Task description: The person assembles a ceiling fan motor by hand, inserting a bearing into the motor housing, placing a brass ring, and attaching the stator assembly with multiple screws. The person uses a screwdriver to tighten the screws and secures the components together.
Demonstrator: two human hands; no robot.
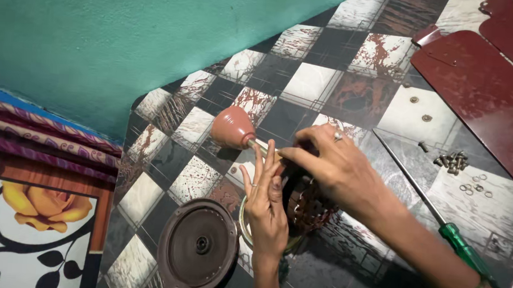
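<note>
Right hand (336, 164) pinches shaft (262, 144), whose axis runs up-left to reddish cone cap (232, 127). Left hand (266, 199) open, fingers straight, against motor (309, 205), just below shaft.

left hand (266, 206) flat by shaft | right hand (334, 165) pinches shaft | screwdriver (438, 220) on floor

Checkered tile floor (324, 82), screwdriver (438, 220), screws (452, 162), round cover (197, 246)
</note>
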